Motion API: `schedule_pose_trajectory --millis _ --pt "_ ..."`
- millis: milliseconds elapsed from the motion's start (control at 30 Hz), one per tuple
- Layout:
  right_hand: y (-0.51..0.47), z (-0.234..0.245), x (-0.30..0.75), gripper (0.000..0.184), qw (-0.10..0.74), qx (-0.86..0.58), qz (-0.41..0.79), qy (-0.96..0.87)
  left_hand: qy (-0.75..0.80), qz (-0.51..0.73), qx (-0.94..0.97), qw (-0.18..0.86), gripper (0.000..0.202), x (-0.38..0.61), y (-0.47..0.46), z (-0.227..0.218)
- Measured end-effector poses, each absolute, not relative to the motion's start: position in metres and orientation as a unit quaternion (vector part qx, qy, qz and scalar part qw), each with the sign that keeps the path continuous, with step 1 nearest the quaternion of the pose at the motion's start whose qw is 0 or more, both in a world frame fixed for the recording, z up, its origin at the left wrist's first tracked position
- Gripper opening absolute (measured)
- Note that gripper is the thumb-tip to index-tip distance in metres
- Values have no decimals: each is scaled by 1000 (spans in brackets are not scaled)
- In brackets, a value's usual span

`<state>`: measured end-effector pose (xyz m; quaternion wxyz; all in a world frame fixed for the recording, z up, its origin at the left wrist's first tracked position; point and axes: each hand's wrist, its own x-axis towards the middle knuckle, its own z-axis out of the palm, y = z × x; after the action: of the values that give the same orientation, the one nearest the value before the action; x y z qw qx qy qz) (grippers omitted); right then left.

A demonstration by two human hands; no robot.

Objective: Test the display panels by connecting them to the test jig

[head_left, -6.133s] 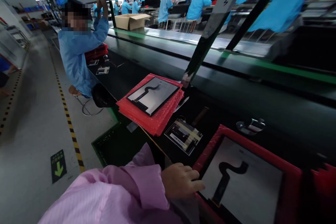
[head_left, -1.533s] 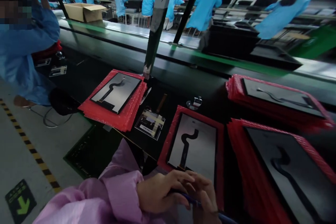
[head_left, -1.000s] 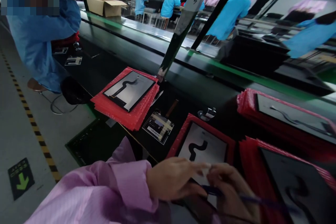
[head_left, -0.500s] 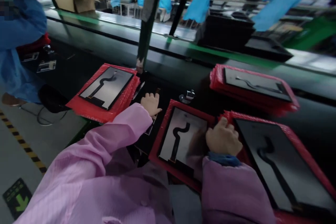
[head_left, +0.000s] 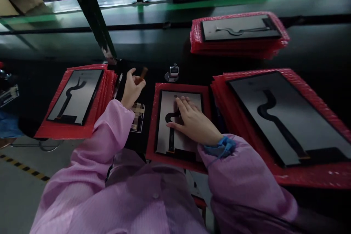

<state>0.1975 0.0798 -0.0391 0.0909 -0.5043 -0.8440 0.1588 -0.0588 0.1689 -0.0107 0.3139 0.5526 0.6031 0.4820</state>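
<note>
A grey display panel [head_left: 167, 131] with a black S-shaped flex cable lies on a red bubble-wrap sheet [head_left: 152, 131] in front of me. My right hand [head_left: 193, 120] rests flat on this panel, fingers stretched out over the cable's upper bend. My left hand [head_left: 132, 88] is raised just left of the sheet and pinches a small brown stick [head_left: 142, 75] between thumb and fingers. Below it lies a small taped card [head_left: 138, 117] on the black table. Both arms wear pink sleeves, and a blue strap circles my right wrist.
A stack of red sheets with a panel [head_left: 74, 97] lies at the left, a larger stack [head_left: 285, 117] at the right, another [head_left: 238, 33] at the back right. A small metal counter [head_left: 172, 73] stands behind the middle panel. A dark post [head_left: 93, 18] rises at the back left.
My right hand went from a fist at the panel's right edge to lying flat on the panel. My left hand lifted the brown stick off the table. The view tilted downward.
</note>
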Motion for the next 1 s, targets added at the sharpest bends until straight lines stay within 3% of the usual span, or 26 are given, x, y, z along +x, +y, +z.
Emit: schedule_pose_trajectory --millis 233,433,567,767,900,1000 --pt "74 -34 194 92 85 -501 139 -850 535 515 587 324 20 -57 163 -2" --pt "64 -29 188 78 81 -506 116 -851 546 516 574 325 30 -53 164 -9" --pt "59 -25 184 71 93 -507 103 -851 521 551 554 344 12 -51 165 -10" --pt "61 -21 182 62 183 -512 161 -824 521 541 584 308 40 -54 165 -9" --pt "65 -24 179 62 272 -514 235 -778 509 500 636 295 40 -58 163 -7" --pt "67 -28 172 78 378 -501 335 -703 495 466 668 303 33 -59 158 -4"
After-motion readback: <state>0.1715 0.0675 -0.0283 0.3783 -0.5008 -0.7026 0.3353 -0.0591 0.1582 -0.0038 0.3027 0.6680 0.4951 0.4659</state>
